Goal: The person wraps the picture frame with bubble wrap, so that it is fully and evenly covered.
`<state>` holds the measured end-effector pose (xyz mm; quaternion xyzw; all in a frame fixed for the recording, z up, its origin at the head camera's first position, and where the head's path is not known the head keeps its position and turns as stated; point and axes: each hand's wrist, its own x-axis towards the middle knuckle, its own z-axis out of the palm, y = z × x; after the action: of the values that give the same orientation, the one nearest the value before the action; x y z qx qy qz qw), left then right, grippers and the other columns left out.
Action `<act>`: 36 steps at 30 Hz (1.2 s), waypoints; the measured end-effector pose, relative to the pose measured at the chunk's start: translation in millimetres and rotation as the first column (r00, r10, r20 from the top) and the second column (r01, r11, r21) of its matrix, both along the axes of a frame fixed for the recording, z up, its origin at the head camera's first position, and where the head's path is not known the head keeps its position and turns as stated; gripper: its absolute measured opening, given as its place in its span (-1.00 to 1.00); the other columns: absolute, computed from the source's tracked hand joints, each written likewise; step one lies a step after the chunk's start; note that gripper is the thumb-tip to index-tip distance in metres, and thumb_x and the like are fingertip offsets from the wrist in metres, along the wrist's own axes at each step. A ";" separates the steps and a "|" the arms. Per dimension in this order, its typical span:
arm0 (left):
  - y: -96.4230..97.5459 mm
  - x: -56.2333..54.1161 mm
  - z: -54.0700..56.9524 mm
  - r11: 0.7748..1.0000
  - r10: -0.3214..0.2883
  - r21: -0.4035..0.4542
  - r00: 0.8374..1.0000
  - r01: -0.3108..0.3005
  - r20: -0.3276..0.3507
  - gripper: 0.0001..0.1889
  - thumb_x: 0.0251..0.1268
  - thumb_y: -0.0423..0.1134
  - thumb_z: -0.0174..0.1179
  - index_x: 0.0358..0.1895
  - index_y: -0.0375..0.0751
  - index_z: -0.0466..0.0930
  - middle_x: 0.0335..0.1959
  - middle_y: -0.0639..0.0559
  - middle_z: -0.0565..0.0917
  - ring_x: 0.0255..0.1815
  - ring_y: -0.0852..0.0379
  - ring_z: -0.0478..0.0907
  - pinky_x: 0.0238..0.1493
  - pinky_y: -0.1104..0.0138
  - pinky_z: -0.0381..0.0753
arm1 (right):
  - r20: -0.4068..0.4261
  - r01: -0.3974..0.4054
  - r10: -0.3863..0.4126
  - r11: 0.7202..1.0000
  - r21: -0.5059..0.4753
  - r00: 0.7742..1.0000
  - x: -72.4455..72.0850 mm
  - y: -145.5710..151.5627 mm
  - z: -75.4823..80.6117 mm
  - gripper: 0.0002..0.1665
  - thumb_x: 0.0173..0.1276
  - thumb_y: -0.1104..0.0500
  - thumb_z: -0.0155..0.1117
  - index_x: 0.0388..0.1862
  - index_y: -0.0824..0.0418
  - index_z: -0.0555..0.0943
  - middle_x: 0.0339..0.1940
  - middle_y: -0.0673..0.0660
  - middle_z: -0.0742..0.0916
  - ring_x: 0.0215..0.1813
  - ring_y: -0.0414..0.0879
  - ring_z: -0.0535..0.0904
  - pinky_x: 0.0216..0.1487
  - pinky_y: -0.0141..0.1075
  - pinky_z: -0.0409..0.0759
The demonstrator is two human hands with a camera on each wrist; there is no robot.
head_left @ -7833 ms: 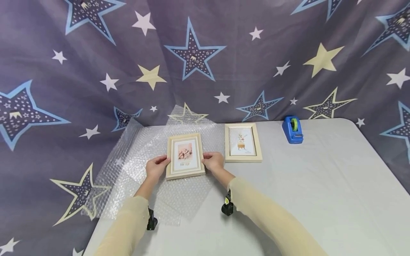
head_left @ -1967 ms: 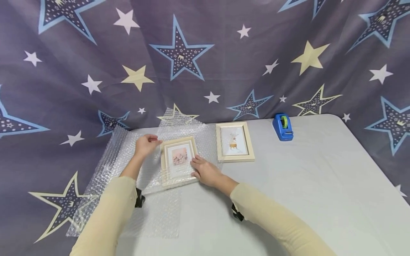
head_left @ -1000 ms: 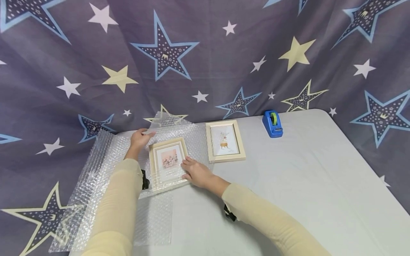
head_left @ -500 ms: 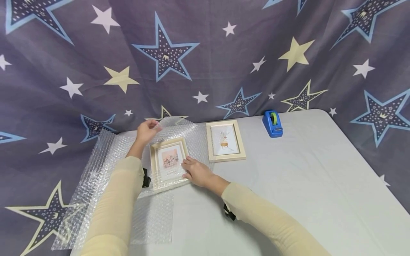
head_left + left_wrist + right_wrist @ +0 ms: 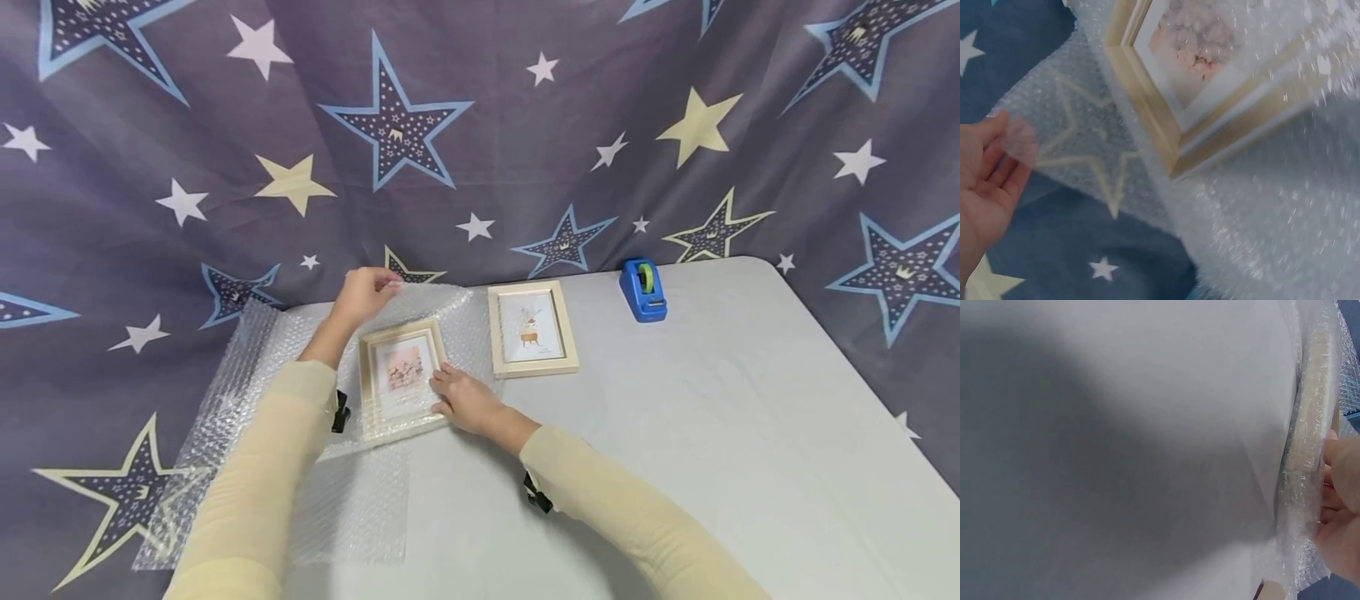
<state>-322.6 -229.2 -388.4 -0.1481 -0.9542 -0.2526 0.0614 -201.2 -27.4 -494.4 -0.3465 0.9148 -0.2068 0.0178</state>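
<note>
A cream picture frame (image 5: 405,375) with a pink photo lies on a sheet of bubble wrap (image 5: 352,525), with part of the sheet folded over its lower portion. At the far side of that frame, my left hand (image 5: 363,296) pinches the wrap's far edge and holds it raised; the left wrist view shows the lifted film (image 5: 1085,125) between thumb and fingers. My right hand (image 5: 468,402) presses on the frame's right edge over the wrap, fingers extended. From the right wrist, the wrapped side of the frame (image 5: 1310,419) shows beside that hand.
A second cream frame (image 5: 533,327) with a plant picture stands just right of the wrap on the white table (image 5: 675,433). Farther right is a blue tape dispenser (image 5: 642,290) with green tape. A star-patterned curtain (image 5: 480,83) hangs behind, and the wrap's left part overhangs the table edge.
Both hands held the frame's sides at first; afterwards wrap covers its lower part. My left hand took the far edge of the wrap and moved it up and right. My right hand stays pressing.
</note>
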 end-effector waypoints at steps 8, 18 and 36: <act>6.8 22.2 18.9 0.984 -0.069 -0.162 0.997 0.073 0.031 -0.82 0.20 -0.40 0.23 -0.16 -0.37 0.70 -0.25 -0.29 0.75 -0.22 -0.15 0.70 -0.07 0.05 0.68 | 0.003 0.007 -0.007 0.999 0.040 1.000 -2.2 2.5 -0.1 -0.42 0.40 0.02 0.17 0.28 0.33 0.46 0.36 0.26 0.51 0.49 0.14 0.31 0.53 -0.15 0.28; 15.8 77.7 -21.2 0.973 -0.102 -0.209 0.995 0.100 0.003 -0.84 0.20 -0.41 0.23 -0.17 -0.29 0.73 -0.18 -0.19 0.77 -0.14 -0.11 0.73 -0.03 0.09 0.71 | 0.001 0.016 -0.016 1.000 0.010 1.000 -4.2 3.4 -5.8 -0.44 0.40 0.06 0.17 0.27 0.36 0.46 0.36 0.29 0.51 0.49 0.16 0.30 0.52 -0.12 0.28; 8.6 128.3 -90.2 0.978 -0.058 -0.204 0.993 0.036 -0.105 -0.85 0.20 -0.38 0.26 -0.19 -0.26 0.74 -0.18 -0.15 0.78 -0.09 -0.12 0.73 -0.01 0.10 0.70 | -0.069 -0.008 0.009 1.000 0.021 0.998 2.5 -3.1 -1.9 -0.45 0.41 0.05 0.15 0.26 0.36 0.47 0.34 0.29 0.53 0.48 0.17 0.32 0.52 -0.14 0.28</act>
<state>-194.3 -220.6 -478.6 -0.1900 -0.9663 -0.1472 0.0925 -198.8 -30.5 -496.2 -0.3571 0.9155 -0.1851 -0.0091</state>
